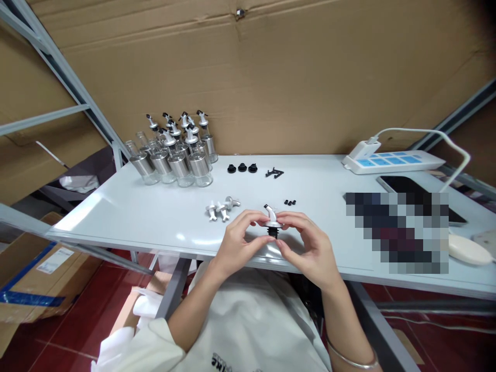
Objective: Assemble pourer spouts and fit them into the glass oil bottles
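1. Left hand (241, 243) and right hand (310, 247) are holding half-open curls, fingertips pinching one pour spout (273, 224) between them, its black stopper (273, 233) pointing down
2. Grip is resting on fingertips alone — uneven pressure could be twisting the spout loose
3. Small black pieces (290, 202) are lying just beyond the right hand — a stray knuckle could be scattering them
4. Shirt lettering (228, 363) below the hands and a carton label (55, 260) far to their left are showing, neither clearly readable

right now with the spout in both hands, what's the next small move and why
Probably press the silver spout and black ribbed stopper together to check they're seated: the left hand and right hand both have fingers around the spout and thumbs at the stopper below.
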`<state>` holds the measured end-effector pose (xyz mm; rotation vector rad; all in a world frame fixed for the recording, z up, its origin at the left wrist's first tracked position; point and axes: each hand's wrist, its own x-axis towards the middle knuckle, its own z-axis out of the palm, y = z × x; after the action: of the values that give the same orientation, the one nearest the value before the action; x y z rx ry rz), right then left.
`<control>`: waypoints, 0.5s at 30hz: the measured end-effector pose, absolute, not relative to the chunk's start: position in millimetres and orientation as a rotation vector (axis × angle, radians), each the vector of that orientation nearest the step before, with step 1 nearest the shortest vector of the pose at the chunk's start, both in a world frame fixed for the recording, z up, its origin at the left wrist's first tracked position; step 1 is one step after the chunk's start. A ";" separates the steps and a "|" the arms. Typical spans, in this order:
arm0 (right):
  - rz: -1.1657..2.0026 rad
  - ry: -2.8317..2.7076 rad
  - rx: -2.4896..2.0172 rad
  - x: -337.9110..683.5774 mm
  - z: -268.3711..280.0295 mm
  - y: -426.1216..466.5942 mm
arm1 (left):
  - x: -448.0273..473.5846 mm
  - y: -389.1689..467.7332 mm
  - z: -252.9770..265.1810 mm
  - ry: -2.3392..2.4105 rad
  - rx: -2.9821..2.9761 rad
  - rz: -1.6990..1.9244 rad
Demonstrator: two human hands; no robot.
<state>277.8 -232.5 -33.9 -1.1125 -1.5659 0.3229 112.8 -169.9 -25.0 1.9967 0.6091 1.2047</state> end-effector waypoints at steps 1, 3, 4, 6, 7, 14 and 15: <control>0.325 -1.568 -1.103 278.0 -34.1 -232.5 | 112.7 -170.1 -24.9 0.611 1.996 1.206; 0.331 -1.566 -1.099 278.4 -34.9 -232.8 | 112.5 -170.3 -24.9 0.616 1.988 1.211; 0.334 -1.561 -1.105 278.4 -35.5 -233.0 | 112.3 -170.3 -24.9 0.618 1.984 1.211; 0.341 -1.548 -1.124 278.5 -36.9 -233.3 | 112.0 -170.0 -24.9 0.625 1.980 1.199; 0.345 -1.542 -1.134 278.5 -37.6 -233.5 | 111.9 -169.8 -24.8 0.628 1.978 1.190; 0.366 -1.503 -1.124 278.9 -39.7 -234.7 | 110.9 -170.5 -22.0 0.569 1.989 1.176; 0.368 -1.498 -1.119 279.0 -39.7 -234.6 | 110.7 -170.7 -21.7 0.563 1.995 1.176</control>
<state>279.0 -234.6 -39.7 -1.1189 -1.4981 0.3677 110.7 -170.7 -21.7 1.9953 0.5626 1.1758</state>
